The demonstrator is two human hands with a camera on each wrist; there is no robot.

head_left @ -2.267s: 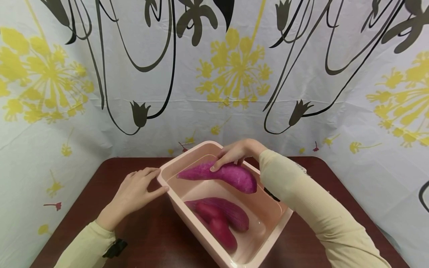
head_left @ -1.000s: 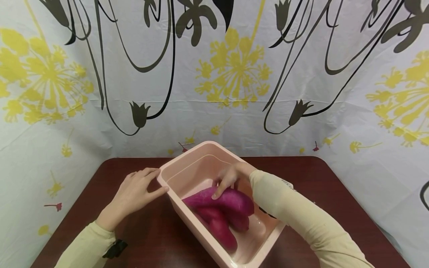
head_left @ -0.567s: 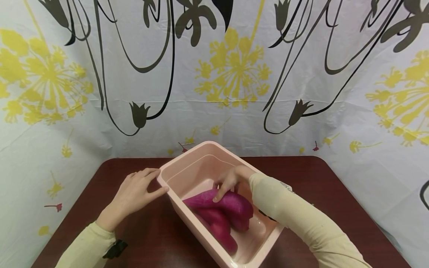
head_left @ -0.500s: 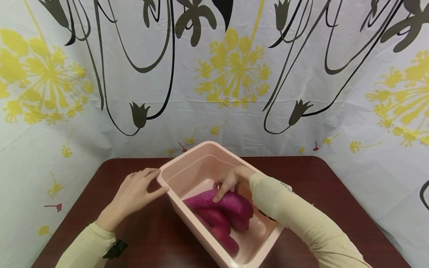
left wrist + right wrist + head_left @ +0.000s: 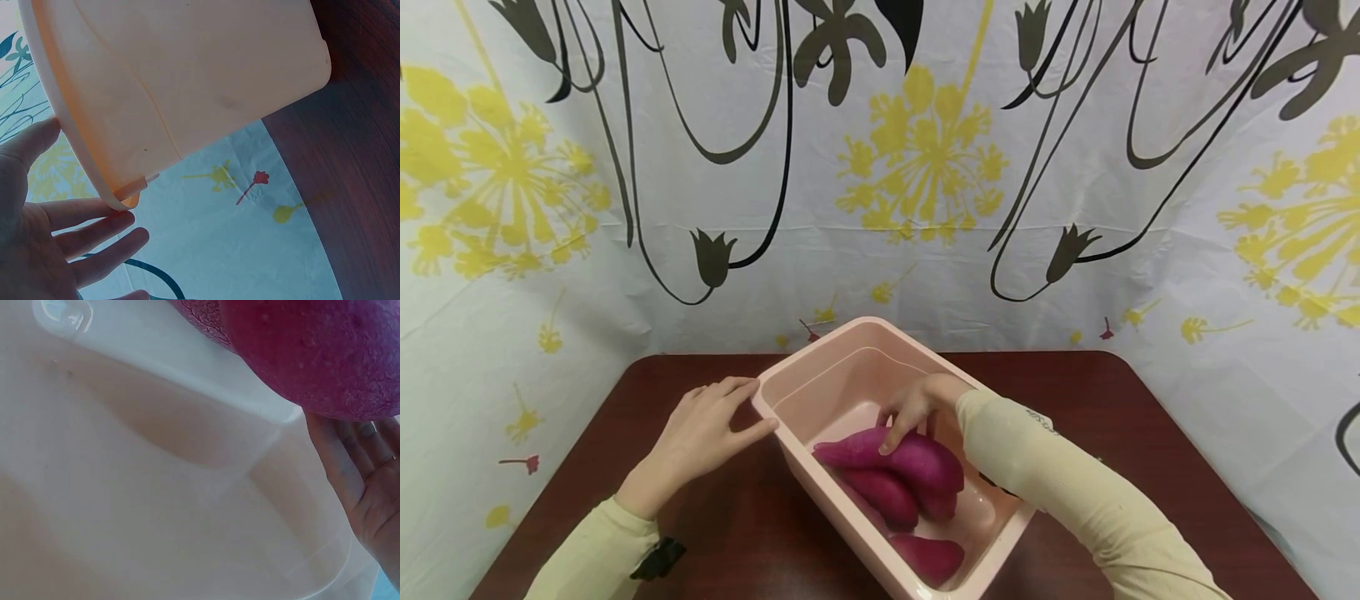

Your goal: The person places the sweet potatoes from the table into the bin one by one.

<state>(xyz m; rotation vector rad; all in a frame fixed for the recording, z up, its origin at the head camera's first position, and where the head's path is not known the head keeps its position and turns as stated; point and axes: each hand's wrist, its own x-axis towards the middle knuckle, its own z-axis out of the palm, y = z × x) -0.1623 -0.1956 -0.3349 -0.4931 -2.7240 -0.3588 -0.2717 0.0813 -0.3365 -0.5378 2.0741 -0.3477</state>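
A long purple sweet potato (image 5: 925, 462) lies on top of others in a pink plastic bin (image 5: 838, 383). My right hand (image 5: 917, 406) holds it from above, thumb on the near side and fingers on the far side. Its rounded end (image 5: 325, 356) fills the top of the right wrist view, partly hiding the fingertips. Beneath lies a redder sweet potato (image 5: 883, 497), and another (image 5: 931, 557) sits near the bin's front corner. My left hand (image 5: 703, 427) touches the bin's left corner, thumb and straight fingers on either side of the rim (image 5: 70, 147).
The bin stands angled on a dark reddish-brown table (image 5: 730, 517). A patterned white cloth (image 5: 790, 208) with yellow and dark flowers hangs behind and at the sides. My right sleeve (image 5: 1067, 483) crosses the bin's right rim.
The right hand has lowered the purple sweet potato from near the rim onto the others. A redder one has shifted toward the front corner. The left hand has stayed put.
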